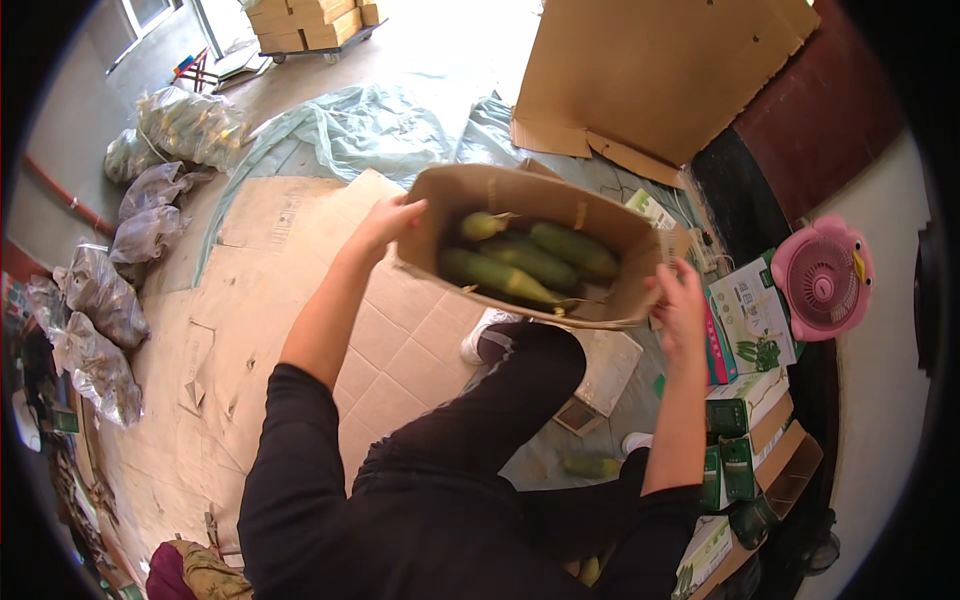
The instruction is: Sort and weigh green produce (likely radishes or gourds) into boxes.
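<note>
An open brown cardboard box (540,185) is held up in front of me, tilted so that its inside shows. Several long green ears, which look like corn in the husk (535,262), lie inside with pale ends and dry strands. My left hand (393,222) is closed on the box's left end. At the opposite end, my right hand (681,300) grips the wall near the lower right corner. Part of each hand's fingers is hidden by the cardboard. Below the box stands a pale carton (610,370), next to my leg.
Another green ear (590,466) lies on the floor between my legs. Printed cartons (750,400) and a pink fan (823,277) stand at the right. Filled plastic bags (100,295) line the left. Flattened cardboard (270,300) and plastic sheeting (360,125) cover the floor; a loaded trolley (330,50) stands far off.
</note>
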The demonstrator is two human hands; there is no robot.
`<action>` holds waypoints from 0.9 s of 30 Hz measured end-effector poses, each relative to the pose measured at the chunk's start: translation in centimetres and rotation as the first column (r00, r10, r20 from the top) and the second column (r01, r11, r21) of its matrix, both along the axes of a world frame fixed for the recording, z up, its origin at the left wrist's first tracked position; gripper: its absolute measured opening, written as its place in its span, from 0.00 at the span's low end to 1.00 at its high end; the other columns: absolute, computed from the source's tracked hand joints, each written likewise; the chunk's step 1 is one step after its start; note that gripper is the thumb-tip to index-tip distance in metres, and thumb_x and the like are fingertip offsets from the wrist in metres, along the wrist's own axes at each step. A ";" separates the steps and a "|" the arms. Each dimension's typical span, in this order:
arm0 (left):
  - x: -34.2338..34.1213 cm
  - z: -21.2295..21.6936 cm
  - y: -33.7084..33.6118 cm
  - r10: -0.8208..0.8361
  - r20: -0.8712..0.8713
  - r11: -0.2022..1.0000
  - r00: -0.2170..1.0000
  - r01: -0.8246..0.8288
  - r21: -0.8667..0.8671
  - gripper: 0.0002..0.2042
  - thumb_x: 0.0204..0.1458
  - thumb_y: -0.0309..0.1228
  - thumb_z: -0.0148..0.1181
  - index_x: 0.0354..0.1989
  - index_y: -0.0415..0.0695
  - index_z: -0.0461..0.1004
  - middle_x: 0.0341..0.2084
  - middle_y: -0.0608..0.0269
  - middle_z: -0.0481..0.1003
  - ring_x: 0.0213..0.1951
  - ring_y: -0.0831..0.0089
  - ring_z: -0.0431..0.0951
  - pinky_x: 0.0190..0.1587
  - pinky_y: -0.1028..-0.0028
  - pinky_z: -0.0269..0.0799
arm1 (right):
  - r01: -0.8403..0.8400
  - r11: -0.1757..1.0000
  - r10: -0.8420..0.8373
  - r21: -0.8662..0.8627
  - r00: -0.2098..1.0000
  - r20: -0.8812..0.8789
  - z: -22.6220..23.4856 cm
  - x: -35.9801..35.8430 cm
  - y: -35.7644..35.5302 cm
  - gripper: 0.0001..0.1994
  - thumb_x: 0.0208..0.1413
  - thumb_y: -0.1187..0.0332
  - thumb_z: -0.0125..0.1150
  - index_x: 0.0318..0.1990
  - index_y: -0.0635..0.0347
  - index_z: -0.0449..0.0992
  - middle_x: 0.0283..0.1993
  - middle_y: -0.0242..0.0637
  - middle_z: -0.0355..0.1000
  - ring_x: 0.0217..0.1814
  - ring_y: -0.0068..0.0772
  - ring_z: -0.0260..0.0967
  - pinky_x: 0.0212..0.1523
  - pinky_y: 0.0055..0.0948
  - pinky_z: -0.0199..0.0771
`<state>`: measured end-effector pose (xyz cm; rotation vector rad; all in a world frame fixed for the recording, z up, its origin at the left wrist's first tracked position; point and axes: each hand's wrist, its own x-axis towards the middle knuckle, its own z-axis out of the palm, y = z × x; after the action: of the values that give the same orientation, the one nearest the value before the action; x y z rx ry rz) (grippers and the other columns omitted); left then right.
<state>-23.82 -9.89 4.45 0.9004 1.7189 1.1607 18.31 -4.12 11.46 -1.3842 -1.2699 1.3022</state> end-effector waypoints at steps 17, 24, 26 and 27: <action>-23.9 -17.3 -39.8 0.548 -0.341 0.689 0.764 -0.644 -0.334 0.17 0.51 0.41 0.55 0.19 0.42 0.68 0.14 0.62 0.67 0.19 0.72 0.64 0.24 0.69 0.61 | -0.714 0.408 0.812 -0.569 0.569 -0.132 -19.2 -27.1 -15.4 0.38 0.43 0.58 0.65 0.59 0.60 0.52 0.35 0.41 0.66 0.25 0.29 0.62 0.16 0.30 0.62; -22.5 -23.2 -44.5 0.709 -0.322 0.533 0.628 -0.775 -0.339 0.14 0.47 0.31 0.56 0.36 0.31 0.71 0.27 0.57 0.71 0.21 0.65 0.69 0.26 0.64 0.68 | -0.863 0.483 0.786 -0.148 0.353 0.507 -19.6 -23.6 -12.1 0.24 0.46 0.62 0.60 0.52 0.61 0.67 0.45 0.50 0.70 0.38 0.45 0.72 0.40 0.37 0.73; -23.0 -21.1 -47.1 0.622 -0.364 0.576 0.694 -0.720 -0.387 0.14 0.48 0.30 0.54 0.39 0.31 0.71 0.31 0.56 0.72 0.26 0.65 0.71 0.30 0.65 0.69 | -0.834 0.541 0.754 -0.109 0.423 0.503 -15.2 -22.9 -11.4 0.22 0.46 0.62 0.59 0.49 0.61 0.70 0.43 0.49 0.72 0.41 0.43 0.72 0.46 0.35 0.70; -22.7 -19.9 -46.5 0.515 -0.389 0.625 0.764 -0.645 -0.439 0.14 0.49 0.29 0.52 0.41 0.30 0.70 0.34 0.55 0.73 0.30 0.64 0.73 0.35 0.66 0.71 | -0.813 0.571 0.737 -0.111 0.449 0.505 -13.9 -21.6 -10.6 0.22 0.46 0.62 0.59 0.49 0.61 0.70 0.43 0.49 0.72 0.41 0.43 0.72 0.46 0.35 0.70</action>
<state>-46.52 -56.36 -15.44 0.0806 2.4793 0.8562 -3.26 -14.69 -2.40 -1.0491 -2.5533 1.3910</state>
